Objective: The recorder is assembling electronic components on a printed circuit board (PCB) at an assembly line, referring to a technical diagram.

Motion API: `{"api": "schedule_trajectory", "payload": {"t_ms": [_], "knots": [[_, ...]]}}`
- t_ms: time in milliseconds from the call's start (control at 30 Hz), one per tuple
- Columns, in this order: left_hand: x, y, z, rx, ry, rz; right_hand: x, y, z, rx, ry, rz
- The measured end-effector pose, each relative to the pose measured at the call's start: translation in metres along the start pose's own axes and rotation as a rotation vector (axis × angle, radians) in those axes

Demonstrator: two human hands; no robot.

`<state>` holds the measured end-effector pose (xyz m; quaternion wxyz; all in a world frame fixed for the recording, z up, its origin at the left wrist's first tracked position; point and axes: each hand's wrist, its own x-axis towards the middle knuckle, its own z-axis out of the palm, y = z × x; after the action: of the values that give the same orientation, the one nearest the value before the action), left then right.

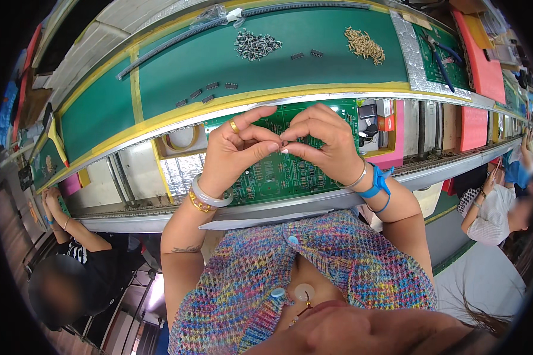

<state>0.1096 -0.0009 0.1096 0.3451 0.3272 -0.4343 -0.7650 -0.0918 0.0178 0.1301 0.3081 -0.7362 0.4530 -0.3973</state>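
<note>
My left hand (238, 149) and my right hand (327, 141) meet fingertip to fingertip over a green circuit board (266, 184). Both are closed in a pinch around something tiny between the thumbs and index fingers, too small and too covered to name. Small parts fill much of the board beneath, and my hands hide its middle. Beyond the rail lie loose black chips (212, 86), a heap of silvery leaded parts (256, 45) and a heap of tan parts (366, 45).
A metal rail (361, 96) runs across behind the board. On the green mat (177, 65) lies a long dark chip tube (172, 48). Blue-handled pliers (441, 62) rest at the right. Other people work at the left and right, one person's hands (54, 204) at the far left.
</note>
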Motion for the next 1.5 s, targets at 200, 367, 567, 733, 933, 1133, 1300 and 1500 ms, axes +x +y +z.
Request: {"api": "schedule_trajectory", "payload": {"t_ms": [200, 367, 567, 733, 933, 1133, 1300, 1500], "knots": [[0.0, 0.001, 0.003, -0.008, 0.01, -0.037, -0.003, 0.0, 0.003, 0.048, -0.005, 0.041], [-0.001, -0.002, 0.002, -0.031, 0.011, -0.064, -0.005, 0.002, 0.006, -0.008, 0.039, -0.042], [-0.001, -0.004, 0.003, -0.047, 0.017, -0.078, -0.005, 0.0, 0.004, -0.023, 0.023, -0.028], [-0.001, -0.004, 0.005, -0.053, 0.018, -0.089, -0.005, 0.0, 0.004, -0.037, 0.038, -0.033], [-0.002, -0.005, 0.005, -0.032, 0.019, -0.103, -0.004, 0.0, 0.004, -0.051, 0.044, -0.037], [-0.003, -0.007, 0.01, -0.034, 0.008, -0.011, -0.006, 0.001, 0.001, 0.078, -0.02, 0.075], [-0.005, 0.007, 0.016, 0.968, 0.061, 0.725, -0.015, 0.0, 0.007, 0.786, -0.096, 0.475], [-0.01, 0.013, 0.016, 1.094, 0.028, 0.927, -0.024, 0.0, 0.015, 1.094, -0.207, 0.596]]}}
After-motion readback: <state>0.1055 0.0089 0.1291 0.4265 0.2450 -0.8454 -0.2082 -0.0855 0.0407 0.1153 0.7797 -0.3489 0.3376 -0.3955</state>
